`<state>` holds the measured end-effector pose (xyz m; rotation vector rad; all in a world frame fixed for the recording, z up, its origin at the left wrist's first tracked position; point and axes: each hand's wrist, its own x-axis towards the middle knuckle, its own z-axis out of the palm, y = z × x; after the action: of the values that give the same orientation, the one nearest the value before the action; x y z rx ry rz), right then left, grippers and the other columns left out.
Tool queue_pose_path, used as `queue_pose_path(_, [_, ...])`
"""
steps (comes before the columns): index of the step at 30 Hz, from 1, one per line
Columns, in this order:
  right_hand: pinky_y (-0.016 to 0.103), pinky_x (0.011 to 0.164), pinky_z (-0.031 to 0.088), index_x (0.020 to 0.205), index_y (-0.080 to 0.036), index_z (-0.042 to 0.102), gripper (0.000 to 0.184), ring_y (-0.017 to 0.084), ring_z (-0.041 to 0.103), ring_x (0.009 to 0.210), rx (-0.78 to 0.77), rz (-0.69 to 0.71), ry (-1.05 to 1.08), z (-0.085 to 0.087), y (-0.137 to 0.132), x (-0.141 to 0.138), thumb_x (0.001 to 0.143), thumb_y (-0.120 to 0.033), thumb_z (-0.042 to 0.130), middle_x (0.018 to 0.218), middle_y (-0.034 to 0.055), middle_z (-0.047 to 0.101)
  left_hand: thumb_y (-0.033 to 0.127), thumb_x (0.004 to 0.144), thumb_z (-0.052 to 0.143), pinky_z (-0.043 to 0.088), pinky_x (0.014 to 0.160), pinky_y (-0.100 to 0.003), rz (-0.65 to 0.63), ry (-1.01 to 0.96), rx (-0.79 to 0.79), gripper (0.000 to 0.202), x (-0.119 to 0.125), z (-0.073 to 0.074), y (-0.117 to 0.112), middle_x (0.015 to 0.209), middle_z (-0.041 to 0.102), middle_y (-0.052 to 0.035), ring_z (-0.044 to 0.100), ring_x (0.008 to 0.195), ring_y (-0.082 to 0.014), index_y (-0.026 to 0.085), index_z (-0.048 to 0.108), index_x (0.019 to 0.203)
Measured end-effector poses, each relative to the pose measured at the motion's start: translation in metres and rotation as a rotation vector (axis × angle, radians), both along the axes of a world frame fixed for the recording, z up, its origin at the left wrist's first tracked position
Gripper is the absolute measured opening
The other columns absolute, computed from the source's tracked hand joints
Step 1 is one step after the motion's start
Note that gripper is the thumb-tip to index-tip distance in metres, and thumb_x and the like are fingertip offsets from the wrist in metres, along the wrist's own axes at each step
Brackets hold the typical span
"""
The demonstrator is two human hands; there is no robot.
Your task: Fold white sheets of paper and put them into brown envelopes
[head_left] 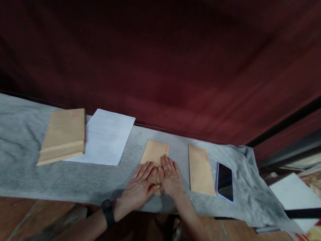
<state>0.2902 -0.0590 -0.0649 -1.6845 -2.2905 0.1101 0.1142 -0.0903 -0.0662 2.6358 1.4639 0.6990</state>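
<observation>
A brown paper envelope (155, 150) lies lengthwise on the grey cloth in front of me. Flat on its lower left part rests my left hand (141, 182), fingers stretched out, with a dark watch on the wrist. My right hand (171, 177) presses on the envelope's right side, its fingers also extended. Both hands cover much of the envelope's lower half. To the right of them lies a second brown envelope (201, 170), apart from my hands.
A stack of brown envelopes (65, 128) overlaps white paper sheets (108, 137) on the left. A phone (225, 181) lies right of the second envelope. Grey cloth (5, 166) covers the narrow table. Behind it hangs a dark red curtain (170, 57); a black bar (303, 109) slants at the right.
</observation>
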Motion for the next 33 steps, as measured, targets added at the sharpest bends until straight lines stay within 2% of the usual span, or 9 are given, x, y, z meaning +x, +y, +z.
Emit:
queue_pose_path(5, [0.047,0.121,0.026,0.153,-0.013,0.039,0.053,0.025,0.036,0.148,0.006,-0.074,-0.062,0.0,0.023,-0.003,0.106,-0.034,0.027,0.159,0.0111,0.037,0.047,0.098,0.052,0.027,0.122,-0.048,-0.208,0.132,-0.067,0.061,0.0,0.014,-0.017,0.158,0.041,-0.0108,0.036,0.148,-0.0275,0.019,0.041,0.151])
queue_pose_path(9, [0.049,0.121,0.026,0.153,-0.012,0.038,0.054,0.026,0.039,0.146,0.038,-0.108,-0.038,-0.004,0.031,-0.005,0.106,-0.035,0.027,0.159,0.0125,0.037,0.049,0.098,0.052,0.02,0.125,-0.046,-0.341,0.129,-0.164,0.063,-0.004,0.026,-0.028,0.162,0.035,-0.0057,0.029,0.151,-0.0249,0.025,0.036,0.154])
queue_pose_path(17, [0.053,0.12,0.027,0.155,-0.01,0.034,0.055,0.027,0.038,0.147,0.128,-0.012,-0.015,-0.016,0.012,-0.004,0.106,-0.035,0.029,0.158,0.0178,0.037,0.048,0.092,0.064,0.016,0.126,-0.042,-0.478,0.03,-0.419,0.078,-0.017,0.033,-0.043,0.164,0.028,-0.0092,0.026,0.152,-0.0242,0.023,0.029,0.157])
queue_pose_path(20, [0.052,0.121,0.025,0.157,-0.01,0.029,0.057,0.026,0.033,0.149,0.111,0.043,-0.03,-0.017,-0.003,-0.005,0.106,-0.036,0.031,0.16,0.018,0.034,0.038,0.087,0.07,0.024,0.125,-0.043,-0.532,-0.031,-0.497,0.074,-0.026,0.039,-0.042,0.16,0.037,-0.0086,0.033,0.149,-0.0254,0.024,0.039,0.153])
queue_pose_path(22, [0.052,0.122,0.025,0.158,-0.01,0.026,0.059,0.026,0.03,0.151,0.096,0.078,-0.034,-0.016,-0.014,-0.005,0.105,-0.037,0.032,0.161,0.0176,0.032,0.031,0.089,0.066,0.031,0.121,-0.041,-0.541,-0.11,-0.532,0.056,-0.032,0.045,-0.038,0.152,0.051,-0.0049,0.045,0.143,-0.0232,0.028,0.054,0.143])
queue_pose_path(24, [0.052,0.122,0.025,0.158,-0.01,0.025,0.061,0.027,0.03,0.151,0.086,0.106,-0.037,-0.013,-0.023,-0.007,0.105,-0.039,0.034,0.161,0.0174,0.032,0.026,0.094,0.057,0.039,0.116,-0.038,-0.435,-0.237,-0.53,0.039,-0.038,0.048,-0.031,0.141,0.062,-0.0026,0.055,0.134,-0.0204,0.03,0.064,0.132])
queue_pose_path(26, [0.052,0.123,0.025,0.158,-0.01,0.025,0.062,0.027,0.031,0.15,0.088,0.128,-0.038,-0.01,-0.033,-0.009,0.105,-0.041,0.036,0.16,0.0176,0.033,0.022,0.095,0.048,0.044,0.111,-0.039,-0.2,-0.395,-0.487,0.038,-0.042,0.046,-0.022,0.135,0.066,-0.0048,0.059,0.127,-0.0203,0.027,0.066,0.129])
queue_pose_path(29, [0.05,0.123,0.025,0.158,-0.011,0.026,0.064,0.027,0.032,0.149,0.101,0.162,-0.038,-0.004,-0.05,-0.013,0.105,-0.043,0.038,0.161,0.0162,0.033,0.024,0.089,0.052,0.049,0.105,-0.041,0.13,-0.609,-0.487,0.041,-0.044,0.036,-0.009,0.131,0.067,-0.0112,0.064,0.118,-0.0241,0.02,0.065,0.128])
queue_pose_path(33, [0.049,0.123,0.028,0.159,-0.012,0.022,0.066,0.027,0.031,0.15,0.106,0.219,-0.045,0.001,-0.073,-0.019,0.104,-0.044,0.04,0.163,0.0146,0.027,0.031,0.078,0.065,0.053,0.097,-0.04,0.281,-0.883,-0.675,0.044,-0.044,0.024,0.001,0.117,0.072,-0.0124,0.068,0.108,-0.026,0.015,0.068,0.118])
